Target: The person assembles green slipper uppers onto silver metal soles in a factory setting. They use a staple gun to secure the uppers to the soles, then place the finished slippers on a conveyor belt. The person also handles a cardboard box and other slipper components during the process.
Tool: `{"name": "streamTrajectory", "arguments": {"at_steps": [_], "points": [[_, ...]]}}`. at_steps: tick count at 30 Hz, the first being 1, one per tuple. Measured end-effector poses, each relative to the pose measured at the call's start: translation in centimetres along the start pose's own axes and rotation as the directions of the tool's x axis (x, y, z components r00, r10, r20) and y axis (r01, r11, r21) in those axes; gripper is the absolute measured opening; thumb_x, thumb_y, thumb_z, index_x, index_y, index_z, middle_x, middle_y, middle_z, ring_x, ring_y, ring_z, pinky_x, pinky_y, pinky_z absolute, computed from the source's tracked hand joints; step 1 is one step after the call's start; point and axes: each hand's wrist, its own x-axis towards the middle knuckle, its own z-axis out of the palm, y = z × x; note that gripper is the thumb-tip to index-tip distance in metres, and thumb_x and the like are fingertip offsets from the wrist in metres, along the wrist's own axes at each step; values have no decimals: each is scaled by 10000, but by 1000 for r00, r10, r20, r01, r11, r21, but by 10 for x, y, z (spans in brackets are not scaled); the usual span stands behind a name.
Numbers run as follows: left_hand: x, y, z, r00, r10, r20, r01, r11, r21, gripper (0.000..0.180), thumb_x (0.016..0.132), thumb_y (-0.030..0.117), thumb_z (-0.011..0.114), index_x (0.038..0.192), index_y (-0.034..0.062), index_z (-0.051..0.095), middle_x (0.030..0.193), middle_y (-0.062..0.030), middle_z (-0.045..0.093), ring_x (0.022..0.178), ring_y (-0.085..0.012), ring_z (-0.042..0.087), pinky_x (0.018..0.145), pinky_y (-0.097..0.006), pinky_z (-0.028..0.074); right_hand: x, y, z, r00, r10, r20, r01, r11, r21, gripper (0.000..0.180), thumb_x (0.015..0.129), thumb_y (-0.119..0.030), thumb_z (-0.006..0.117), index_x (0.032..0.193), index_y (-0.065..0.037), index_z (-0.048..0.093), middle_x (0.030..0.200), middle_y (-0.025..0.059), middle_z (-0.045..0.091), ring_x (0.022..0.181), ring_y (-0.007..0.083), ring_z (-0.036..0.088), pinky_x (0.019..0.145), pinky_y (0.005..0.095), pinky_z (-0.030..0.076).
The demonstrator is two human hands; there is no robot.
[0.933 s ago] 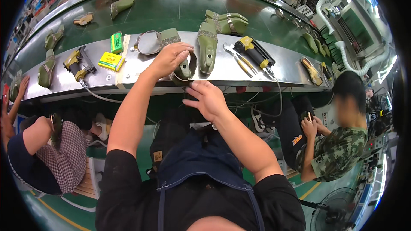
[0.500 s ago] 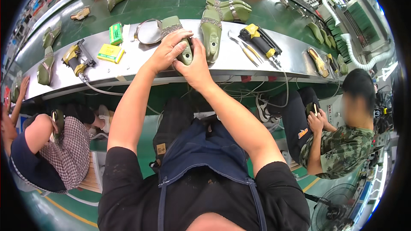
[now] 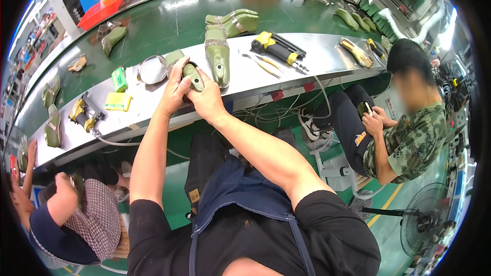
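Both my hands are closed around a green shoe last at the bench's near edge, its heel end with a dark hole facing me. My left hand wraps its left side, thumb near the top. My right hand grips the right side and heel. A glittery strap crosses the last's far part. Just right of my hands rests another green last with a glittery strap. A round, brown-rimmed silvery object lies left of the held last. Beyond are paired lasts with straps.
Pliers and a yellow-black air tool lie right on the metal bench. Another air tool with a hose and small yellow and green boxes lie left. Co-workers sit on both sides; a fan stands lower right.
The whole view has shifted and tilted, so bench and tools appear lower at left and higher at right. My hands keep hold of the same last, its heel end still toward me.
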Motion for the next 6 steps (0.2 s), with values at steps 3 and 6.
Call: {"name": "streamTrajectory", "arguments": {"at_steps": [3, 6], "points": [[4, 24, 1, 998, 41, 55, -39, 998, -41, 845, 944, 611, 580, 1556, 52, 418, 1574, -212, 418, 1505, -348, 345, 1241, -434, 237, -12, -33, -12, 994, 112, 4, -111, 988, 103, 692, 875, -14, 676, 1501, 117, 411, 1089, 180, 724, 902, 210, 716, 775, 322, 580], [-4, 65, 0, 982, 104, 156, -129, 979, 157, 906, 914, 643, 601, 1587, 78, 383, 1604, -168, 407, 1522, -340, 338, 1264, -434, 208, -33, -58, -40, 970, 202, 135, -234, 928, 289, 747, 943, -38, 703, 1596, -26, 342, 1022, 137, 711, 767, 172, 705, 663, 257, 582]]}}
